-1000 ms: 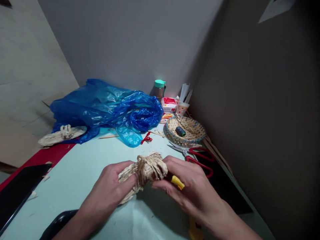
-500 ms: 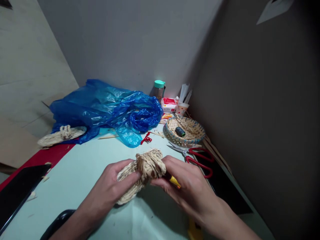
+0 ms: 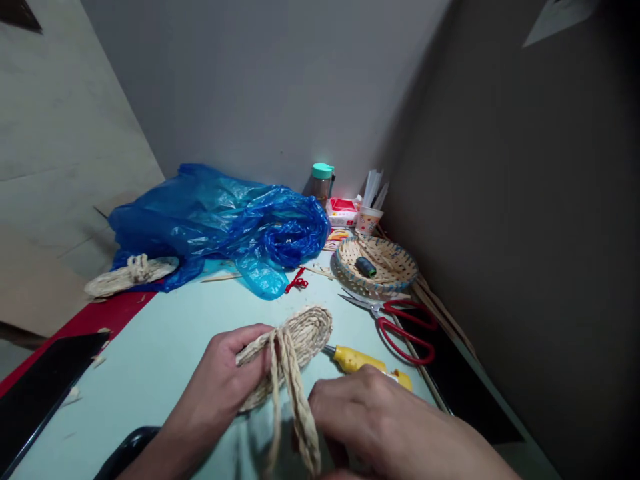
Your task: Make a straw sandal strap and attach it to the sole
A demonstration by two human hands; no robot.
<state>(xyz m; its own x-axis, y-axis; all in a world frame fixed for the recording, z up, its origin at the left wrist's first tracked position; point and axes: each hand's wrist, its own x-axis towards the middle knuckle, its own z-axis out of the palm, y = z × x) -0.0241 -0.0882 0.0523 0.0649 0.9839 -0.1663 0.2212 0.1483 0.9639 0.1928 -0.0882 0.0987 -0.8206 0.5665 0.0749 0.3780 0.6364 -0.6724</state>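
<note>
Left hand: the person's left hand (image 3: 220, 377) is clamped on the near-left edge of a pale woven oval (image 3: 313, 333), thumb on top.
Woven oval: shaped like a shoe sole, it is raised at a tilt above the pale table (image 3: 187, 333), reaching from the left hand's grip to a rounded end ahead of the right hand.
Strands: a thick braid (image 3: 297, 387) and a thinner strand (image 3: 275, 393) cross the oval's middle and drop toward the person, between the two hands.
Right hand: the right hand (image 3: 377, 417), apart from the left, is curled close beside the thick braid; its fingertips are hidden, so I cannot tell whether they grip anything.
Yellow tool: just beyond the right hand's knuckles is a yellow tool (image 3: 357, 359), its dark tip pointing at the oval.
Scissors: red-handled scissors (image 3: 407, 331) lie open beyond the right hand, farther out than the tool.
Basket: past the scissors, a shallow woven basket (image 3: 345, 277) holds a dark spool of thread (image 3: 365, 267).
Red cord: a small tangle (image 3: 299, 281) straight ahead of the oval.
Blue bag: crumpled plastic (image 3: 210, 217) spreads well beyond the left hand, a second sole-shaped piece (image 3: 120, 279) by its left corner.
</note>
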